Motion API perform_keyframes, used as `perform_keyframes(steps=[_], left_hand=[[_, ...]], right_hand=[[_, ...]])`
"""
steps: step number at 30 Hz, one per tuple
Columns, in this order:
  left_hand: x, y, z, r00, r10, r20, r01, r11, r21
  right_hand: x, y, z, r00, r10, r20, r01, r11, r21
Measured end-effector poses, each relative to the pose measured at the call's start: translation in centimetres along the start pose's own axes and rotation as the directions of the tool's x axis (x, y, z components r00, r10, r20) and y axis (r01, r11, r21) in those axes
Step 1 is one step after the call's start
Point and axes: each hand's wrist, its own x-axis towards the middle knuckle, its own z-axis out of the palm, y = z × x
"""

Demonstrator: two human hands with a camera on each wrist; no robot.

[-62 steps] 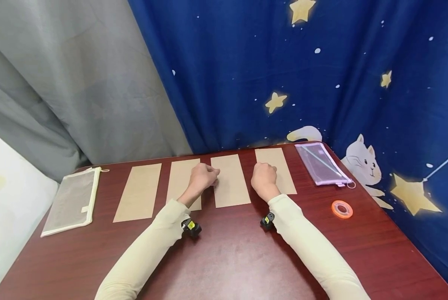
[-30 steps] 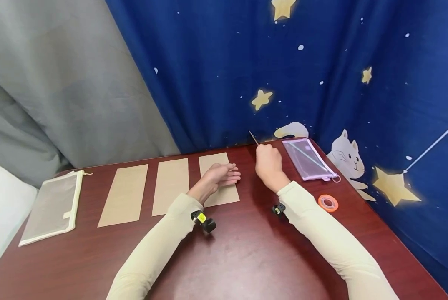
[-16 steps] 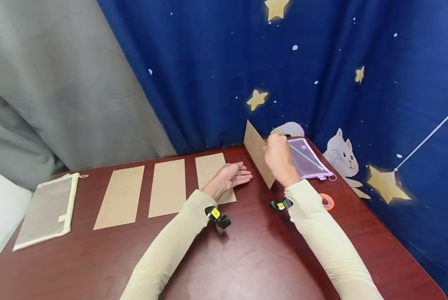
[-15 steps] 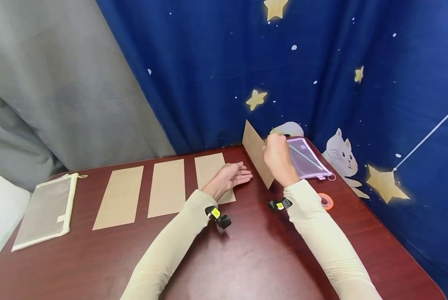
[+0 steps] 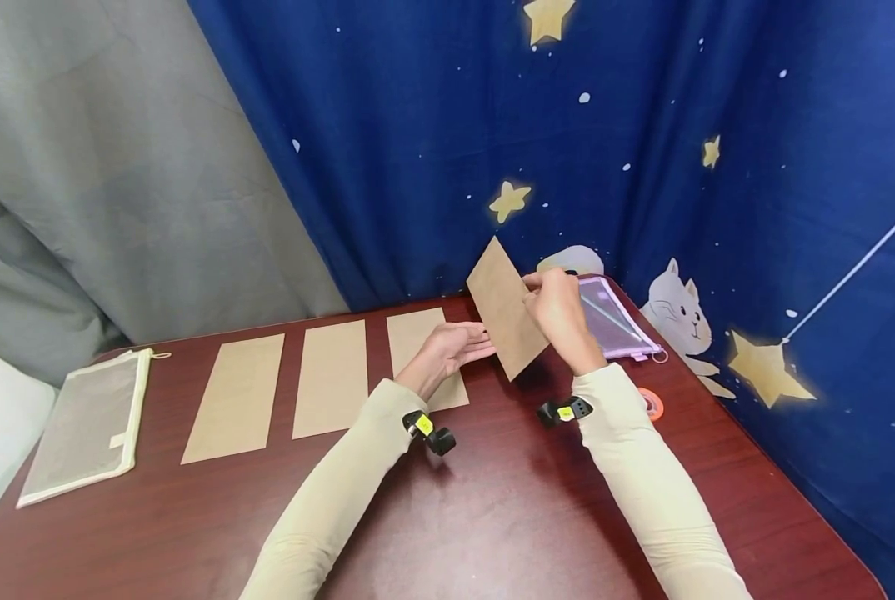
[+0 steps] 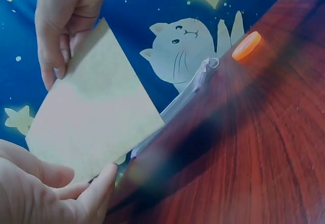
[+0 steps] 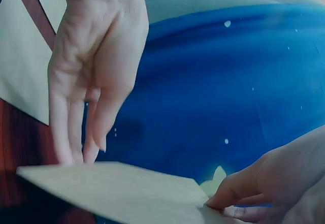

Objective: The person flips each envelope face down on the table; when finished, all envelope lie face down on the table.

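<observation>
My right hand point(image 5: 556, 307) pinches a stiff brown paper sheet point(image 5: 503, 312) by its right edge and holds it up, tilted, over the back of the table. My left hand point(image 5: 446, 348) is on the sheet's left side, palm turned up and fingers extended, with the fingertips right at its lower left edge. In the left wrist view the sheet's broad face point(image 6: 96, 107) slants between both hands. Three similar brown sheets lie flat to the left: a far one point(image 5: 233, 400), a middle one point(image 5: 332, 375) and a near one point(image 5: 417, 325) partly behind my left hand.
A cream-edged mesh zip pouch point(image 5: 80, 425) lies at the table's left end. Behind my right hand is a purple mesh zip pouch point(image 5: 612, 317) with a thin stick-like thing inside. An orange tape roll point(image 5: 652, 404) is partly hidden by my right sleeve. Curtains hang along the back edge.
My right hand has lifted the rightmost sheet off the table, stood it on edge and turned its face toward me. My left hand has uncurled, turned palm up and moved right to the sheet.
</observation>
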Motion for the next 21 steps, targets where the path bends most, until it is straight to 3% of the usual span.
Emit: perform_keyframes(steps=[10, 15, 19, 21], left_hand=[[-0.7, -0.1, -0.3, 0.988, 0.131, -0.085, -0.117, 0.981, 0.156], [-0.9, -0.4, -0.6, 0.969, 0.211, -0.125, -0.172, 0.949, 0.266], [-1.1, -0.8, -0.6, 0.942, 0.31, -0.128, -0.232, 0.879, 0.416], [-1.0, -1.1, -0.6, 0.925, 0.359, -0.126, -0.248, 0.82, 0.516]], right_hand=[[1.0, 3.6, 0.6, 0.997, 0.053, -0.049, -0.049, 0.995, 0.088], [1.1, 5.9, 1.8, 0.991, 0.131, 0.034, -0.135, 0.979, 0.151], [1.0, 7.4, 3.0, 0.965, 0.226, 0.132, -0.252, 0.938, 0.237], [1.1, 8.0, 3.6, 0.956, 0.246, 0.158, -0.279, 0.927, 0.249]])
